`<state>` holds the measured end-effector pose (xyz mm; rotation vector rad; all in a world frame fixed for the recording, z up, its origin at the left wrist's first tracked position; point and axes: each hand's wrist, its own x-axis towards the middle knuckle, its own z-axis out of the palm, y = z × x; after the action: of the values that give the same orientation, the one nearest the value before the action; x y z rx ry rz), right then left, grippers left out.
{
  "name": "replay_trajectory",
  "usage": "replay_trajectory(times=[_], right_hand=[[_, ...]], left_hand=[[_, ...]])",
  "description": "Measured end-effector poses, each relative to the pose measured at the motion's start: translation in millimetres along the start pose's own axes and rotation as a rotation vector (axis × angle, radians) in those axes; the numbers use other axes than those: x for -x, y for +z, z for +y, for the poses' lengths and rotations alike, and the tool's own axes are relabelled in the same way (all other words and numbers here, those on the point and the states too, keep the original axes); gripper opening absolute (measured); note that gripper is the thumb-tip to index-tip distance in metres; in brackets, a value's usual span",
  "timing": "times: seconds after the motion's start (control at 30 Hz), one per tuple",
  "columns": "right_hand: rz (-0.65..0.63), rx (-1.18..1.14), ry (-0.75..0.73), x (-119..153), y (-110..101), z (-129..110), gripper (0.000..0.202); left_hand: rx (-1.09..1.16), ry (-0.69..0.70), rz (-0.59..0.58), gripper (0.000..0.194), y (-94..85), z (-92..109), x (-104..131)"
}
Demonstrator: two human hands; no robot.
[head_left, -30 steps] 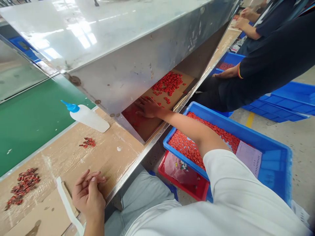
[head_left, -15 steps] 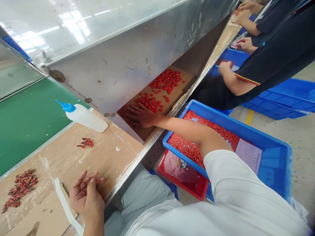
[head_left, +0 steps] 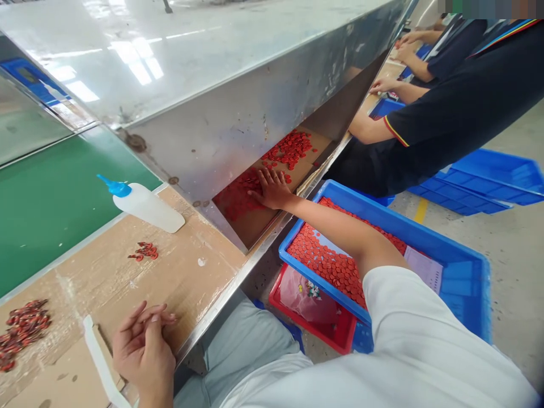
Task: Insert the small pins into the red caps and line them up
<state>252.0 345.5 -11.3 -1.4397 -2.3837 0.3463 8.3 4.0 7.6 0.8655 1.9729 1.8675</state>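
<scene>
My right hand point(head_left: 274, 188) reaches under the metal hood, palm down with fingers spread. It lies over small round red pieces point(head_left: 240, 195) on a cardboard surface; those left of the hand are blurred. A second heap of red discs point(head_left: 291, 148) sits beyond my fingers. My left hand point(head_left: 144, 343) rests on the cardboard-covered bench point(head_left: 178, 277), palm turned up and fingers loosely bent, with nothing visible in it. Further up the bench are a small cluster of red-and-dark pieces point(head_left: 143, 251) and a larger pile of them point(head_left: 26, 331) at the left edge.
A white squeeze bottle point(head_left: 148, 208) with a blue nozzle lies by the green belt point(head_left: 63, 198). Under my right arm is a blue bin point(head_left: 463, 272) of red discs, above a red tray point(head_left: 346, 334). Co-workers' arms point(head_left: 374, 127) are at the upper right, near stacked blue crates point(head_left: 497, 175).
My right hand has moved rightward and deeper over the red discs. My left hand keeps its pose. A co-worker's arm at the right has shifted, and the view has moved slightly.
</scene>
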Motion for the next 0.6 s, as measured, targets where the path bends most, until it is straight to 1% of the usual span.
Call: replay_trajectory(times=[0.07, 0.1, 0.17, 0.23, 0.27, 0.33, 0.37, 0.43, 0.5, 0.6], right_hand=[[0.002, -0.024, -0.04, -1, 0, 2, 0.084], [0.026, -0.036, -0.054, -3, -2, 4, 0.08], [0.118, -0.036, -0.058, -12, -11, 14, 0.07], [0.215, -0.005, 0.018, -27, -23, 33, 0.063], [0.242, 0.015, 0.105, -36, -30, 46, 0.062], [0.246, 0.07, 0.316, -54, -45, 74, 0.059], [0.219, 0.098, 0.397, -62, -51, 88, 0.059], [0.19, 0.149, 0.505, -75, -62, 114, 0.055], [0.18, 0.188, 0.533, -83, -69, 132, 0.055], [0.163, 0.212, 0.496, -90, -72, 149, 0.059]], left_hand=[[0.005, 0.001, 0.016, 0.033, 0.7, 1, 1], [0.007, 0.001, 0.021, 0.033, 0.8, 1, 1], [0.004, -0.003, 0.029, 0.034, 0.1, 0, 1], [-0.006, -0.014, 0.025, 0.036, -1.5, -3, 0], [-0.012, -0.022, 0.022, 0.036, -2.5, -4, 0], [-0.019, -0.037, 0.015, 0.037, -4.2, -6, -1], [-0.024, -0.046, 0.015, 0.037, -4.7, -7, -2], [-0.038, -0.073, 0.023, 0.037, -4.9, -7, -2], [-0.047, -0.098, 0.035, 0.039, -4.3, -7, -2], [-0.054, -0.119, 0.057, 0.041, -2.9, -6, -2]])
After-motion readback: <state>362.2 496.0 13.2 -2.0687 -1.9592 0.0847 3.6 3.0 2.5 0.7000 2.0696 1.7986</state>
